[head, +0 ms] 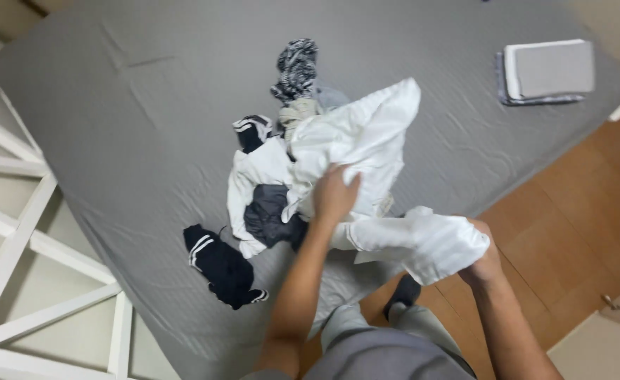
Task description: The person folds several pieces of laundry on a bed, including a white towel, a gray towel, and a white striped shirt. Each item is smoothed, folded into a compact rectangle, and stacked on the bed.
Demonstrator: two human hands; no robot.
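Head view, looking down over a bed (pixel 148 127) covered in a grey sheet. Person stands at its near corner, both arms reaching in.

Left hand (pixel 334 195): fingers closed into the white garment (pixel 366 141), gripping a fold of it above the clothes pile. Right hand (pixel 484 262): closed on the other end of the same white garment, holding that end out past the bed's edge, over the wooden floor (pixel 577 211). The cloth runs between the two hands, bunched and creased (the right hand's fingers are mostly hidden by the fabric).

White garment's position: upper part draped over the pile in the middle of the bed, lower part lifted off toward the person.

Pile around it: a dark grey piece (pixel 267 214) just beside the left hand, partly under white cloth; a black piece with white stripes (pixel 252 130) at the pile's far left; a black-and-white patterned piece (pixel 296 67) at the far end; a beige piece (pixel 297 111) below that.

Apart from the pile, nearer the bed's edge: black shorts with white stripes (pixel 222 267), lying alone.

Far right corner of the bed: a stack of folded grey and white cloths (pixel 549 70), well apart from the pile.
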